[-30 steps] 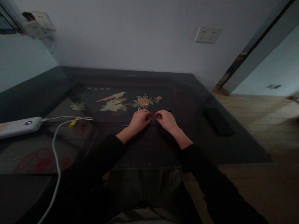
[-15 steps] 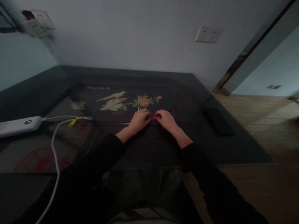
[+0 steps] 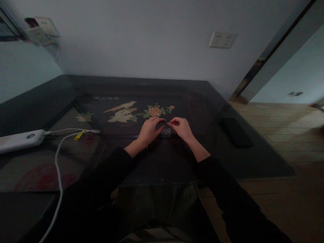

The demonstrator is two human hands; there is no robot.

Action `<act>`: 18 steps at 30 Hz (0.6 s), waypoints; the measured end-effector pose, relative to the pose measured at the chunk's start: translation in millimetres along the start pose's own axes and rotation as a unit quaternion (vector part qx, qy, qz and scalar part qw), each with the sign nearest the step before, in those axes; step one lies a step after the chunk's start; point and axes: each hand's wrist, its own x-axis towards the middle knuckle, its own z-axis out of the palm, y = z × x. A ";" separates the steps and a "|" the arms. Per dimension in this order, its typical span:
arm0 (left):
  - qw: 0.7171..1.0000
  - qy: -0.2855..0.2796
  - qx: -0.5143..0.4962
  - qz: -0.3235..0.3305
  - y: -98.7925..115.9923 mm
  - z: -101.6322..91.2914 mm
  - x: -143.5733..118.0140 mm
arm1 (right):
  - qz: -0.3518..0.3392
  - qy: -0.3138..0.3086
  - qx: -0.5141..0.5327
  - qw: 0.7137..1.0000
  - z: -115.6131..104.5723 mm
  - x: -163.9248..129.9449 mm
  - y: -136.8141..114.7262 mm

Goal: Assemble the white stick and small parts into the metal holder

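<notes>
My left hand (image 3: 149, 130) and my right hand (image 3: 180, 128) meet at the middle of a dark glass-topped table (image 3: 176, 165) painted with birds and flowers. Between the fingertips lies a small clear box (image 3: 165, 132), resting on the glass. Both hands pinch something tiny and dark above it; the dim light hides what it is. Black sleeves cover both arms.
A white power bank (image 3: 14, 141) with white cables (image 3: 58, 160) lies at the table's left. A black phone (image 3: 237, 132) rests near the right edge. Wall sockets (image 3: 222, 39) sit above the table. Wooden floor (image 3: 290, 141) lies to the right.
Both hands have lifted slightly and shifted a little away from me, uncovering the small clear box between them. The view has tilted a bit.
</notes>
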 end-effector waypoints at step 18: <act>0.947 -0.036 -0.287 -0.140 8.8 1.5 2.3 | -0.032 0.003 0.079 0.996 -11.8 -3.3 -9.7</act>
